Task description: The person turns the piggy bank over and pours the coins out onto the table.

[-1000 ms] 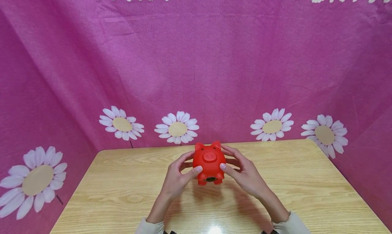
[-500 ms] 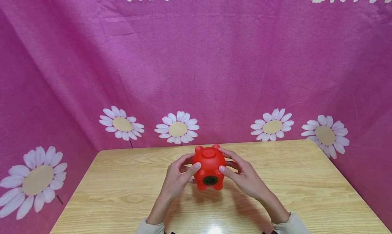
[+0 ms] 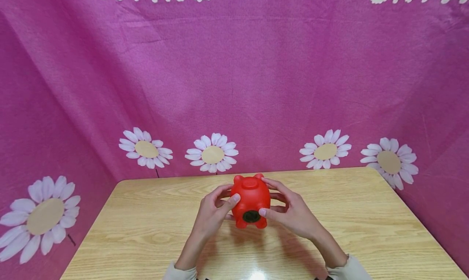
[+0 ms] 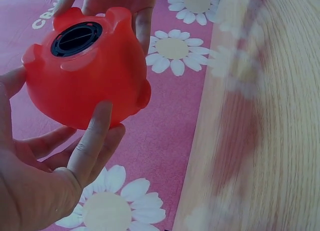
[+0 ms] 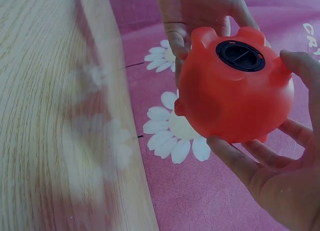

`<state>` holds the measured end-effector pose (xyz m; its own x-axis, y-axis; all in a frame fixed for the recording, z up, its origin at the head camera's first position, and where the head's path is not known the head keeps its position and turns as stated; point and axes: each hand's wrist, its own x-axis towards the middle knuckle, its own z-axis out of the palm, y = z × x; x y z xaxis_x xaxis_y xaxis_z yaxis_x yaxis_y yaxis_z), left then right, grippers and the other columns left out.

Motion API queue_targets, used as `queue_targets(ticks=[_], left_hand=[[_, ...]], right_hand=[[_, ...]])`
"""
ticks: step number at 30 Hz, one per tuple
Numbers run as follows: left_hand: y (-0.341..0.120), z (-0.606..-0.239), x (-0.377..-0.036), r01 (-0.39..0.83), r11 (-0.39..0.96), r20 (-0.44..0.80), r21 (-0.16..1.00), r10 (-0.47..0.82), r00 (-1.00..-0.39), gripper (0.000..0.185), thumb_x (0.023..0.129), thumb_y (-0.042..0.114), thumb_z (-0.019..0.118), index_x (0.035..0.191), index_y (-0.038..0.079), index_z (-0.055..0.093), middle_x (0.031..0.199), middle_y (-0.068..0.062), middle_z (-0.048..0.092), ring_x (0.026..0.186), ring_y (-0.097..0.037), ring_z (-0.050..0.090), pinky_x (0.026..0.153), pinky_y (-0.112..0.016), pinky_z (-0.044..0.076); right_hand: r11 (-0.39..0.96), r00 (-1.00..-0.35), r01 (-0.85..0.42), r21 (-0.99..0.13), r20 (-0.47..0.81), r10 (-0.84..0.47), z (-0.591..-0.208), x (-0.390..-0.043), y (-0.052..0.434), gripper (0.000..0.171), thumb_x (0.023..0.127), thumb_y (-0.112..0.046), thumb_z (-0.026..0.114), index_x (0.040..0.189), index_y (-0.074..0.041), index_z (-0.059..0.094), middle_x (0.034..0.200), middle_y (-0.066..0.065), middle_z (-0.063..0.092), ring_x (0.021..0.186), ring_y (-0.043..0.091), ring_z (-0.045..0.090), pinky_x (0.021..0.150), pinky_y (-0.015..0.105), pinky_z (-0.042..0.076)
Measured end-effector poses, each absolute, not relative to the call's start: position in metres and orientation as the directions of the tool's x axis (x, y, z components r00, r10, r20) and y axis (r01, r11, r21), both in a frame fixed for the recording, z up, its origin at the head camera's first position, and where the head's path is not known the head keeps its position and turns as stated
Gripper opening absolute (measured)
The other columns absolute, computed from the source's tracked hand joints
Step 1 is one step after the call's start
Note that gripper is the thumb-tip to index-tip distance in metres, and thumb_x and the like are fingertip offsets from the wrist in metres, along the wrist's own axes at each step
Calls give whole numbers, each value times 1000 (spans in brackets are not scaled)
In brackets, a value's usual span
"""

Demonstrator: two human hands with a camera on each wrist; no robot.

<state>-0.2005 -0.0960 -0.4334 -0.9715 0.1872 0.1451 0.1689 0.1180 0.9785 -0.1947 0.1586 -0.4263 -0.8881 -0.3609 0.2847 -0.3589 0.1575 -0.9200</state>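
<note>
A red piggy bank [image 3: 250, 197] is held up above the wooden table, tilted back so its belly and a round black plug [image 3: 251, 216] face me. My left hand [image 3: 212, 211] grips its left side, the thumb on the front and the fingers curled behind. On the other side my right hand [image 3: 293, 211] grips it too, with the thumb beside the plug near a foot. Both wrist views show the black plug [image 4: 76, 39] seated in the belly between the stubby feet. The pig's back is hidden from the head view.
The light wooden table [image 3: 146, 231] lies below, with a bright glare spot at its front edge. A pink cloth [image 3: 234, 88] printed with white daisies and lettering hangs behind the table and along both sides.
The piggy bank has tipped back, its snout turning upward and its black plug coming into full view. My right thumb has slid down toward the plug.
</note>
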Motion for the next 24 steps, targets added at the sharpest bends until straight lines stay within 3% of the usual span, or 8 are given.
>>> queue_targets(ticks=[5, 10, 17, 21, 24], left_hand=[[-94, -434, -200, 189, 179, 156, 966, 185, -970, 52, 100, 34, 75, 146, 13, 64, 133, -17, 72, 98, -23, 77, 69, -36, 69], [-93, -433, -199, 239, 213, 201, 947, 185, -962, 52, 99, 33, 75, 147, 16, 64, 139, -13, 70, 104, -25, 75, 73, -39, 69], [-95, -430, -198, 335, 167, 295, 927, 223, -929, 63, 94, 27, 79, 153, 21, 59, 153, -8, 57, 129, -39, 64, 83, -35, 69], [-96, -428, -197, 351, 133, 308, 927, 267, -913, 71, 91, 22, 83, 156, 20, 56, 160, -6, 51, 132, -40, 63, 85, -36, 69], [-97, -427, -197, 354, 130, 304, 926, 297, -905, 74, 90, 20, 85, 158, 21, 54, 157, -5, 55, 130, -38, 66, 85, -36, 69]], right_hand=[[177, -904, -359, -916, 294, -311, -428, -195, 157, 68, 93, -15, 84, 155, -23, 56, 149, 18, 62, 126, 43, 69, 91, 35, 67], [195, -918, -351, -916, 295, -266, -430, -195, 156, 65, 95, -14, 82, 154, -21, 57, 148, 20, 63, 123, 42, 70, 91, 35, 67], [199, -933, -315, -928, 266, -241, -429, -195, 154, 57, 100, -15, 76, 154, -16, 57, 147, 23, 65, 122, 43, 71, 88, 31, 67], [217, -939, -304, -928, 254, -231, -427, -193, 154, 56, 100, -19, 77, 152, -20, 59, 145, 22, 66, 122, 41, 72, 86, 29, 66], [225, -945, -290, -930, 241, -222, -424, -191, 152, 54, 100, -21, 76, 151, -19, 60, 143, 22, 67, 119, 38, 74, 85, 29, 66]])
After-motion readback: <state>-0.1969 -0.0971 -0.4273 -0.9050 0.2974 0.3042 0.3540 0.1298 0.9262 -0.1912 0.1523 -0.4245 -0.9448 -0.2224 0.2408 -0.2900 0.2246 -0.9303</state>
